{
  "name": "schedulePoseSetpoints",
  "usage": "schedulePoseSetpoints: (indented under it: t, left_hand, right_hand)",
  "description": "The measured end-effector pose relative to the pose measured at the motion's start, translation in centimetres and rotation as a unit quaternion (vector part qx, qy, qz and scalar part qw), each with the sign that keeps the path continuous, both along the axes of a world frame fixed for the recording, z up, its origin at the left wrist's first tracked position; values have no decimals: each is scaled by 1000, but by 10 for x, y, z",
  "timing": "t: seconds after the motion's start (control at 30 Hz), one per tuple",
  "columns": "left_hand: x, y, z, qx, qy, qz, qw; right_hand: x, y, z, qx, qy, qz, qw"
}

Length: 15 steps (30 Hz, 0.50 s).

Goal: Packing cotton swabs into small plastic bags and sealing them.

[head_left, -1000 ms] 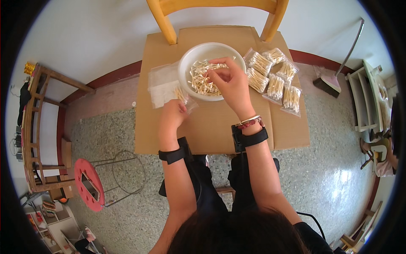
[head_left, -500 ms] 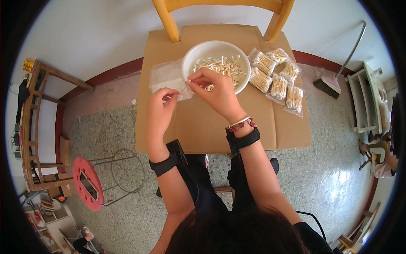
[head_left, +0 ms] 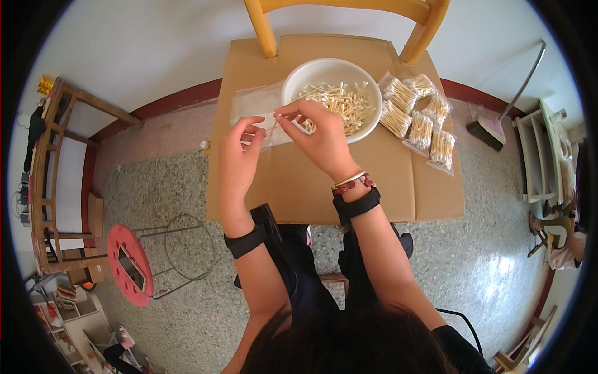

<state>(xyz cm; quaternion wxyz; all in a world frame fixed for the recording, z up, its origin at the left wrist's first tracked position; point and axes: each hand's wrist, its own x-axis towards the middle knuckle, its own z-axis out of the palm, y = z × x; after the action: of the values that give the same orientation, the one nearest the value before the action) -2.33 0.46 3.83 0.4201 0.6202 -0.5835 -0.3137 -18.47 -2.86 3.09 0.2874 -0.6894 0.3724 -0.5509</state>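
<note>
The left hand point(head_left: 240, 146) and right hand point(head_left: 317, 134) are pinching a thin cotton swab point(head_left: 271, 126) between their fingertips, just above the clear bag point(head_left: 252, 103) at the white bowl's point(head_left: 299, 75) nine o'clock. Filled packets point(head_left: 420, 121) are lying at the bowl's three o'clock on the cardboard counter point(head_left: 311, 187).

swab in my fingers: too thin to make out clearly between my left hand point(head_left: 240, 149) and right hand point(head_left: 321, 134)
clear bag point(head_left: 255, 106): its right part hidden behind my right hand
white bowl point(head_left: 332, 96): near rim covered by my right hand
yellow chair point(head_left: 346, 19): back cut off by the top edge
my knees: hidden under the cardboard sheet point(head_left: 311, 181)
</note>
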Motion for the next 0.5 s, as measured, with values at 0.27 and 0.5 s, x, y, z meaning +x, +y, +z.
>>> schedulePoseSetpoints:
  t: [0.27, 0.5]
  left_hand:
    - [0, -1, 2, -27, 15, -7, 1000]
    - [0, -3, 1, -56, 51, -15, 997]
  right_hand:
    - [-1, -3, -3, -49, 48, 2, 998]
    - [-4, -4, -11, -104, 175, 40, 978]
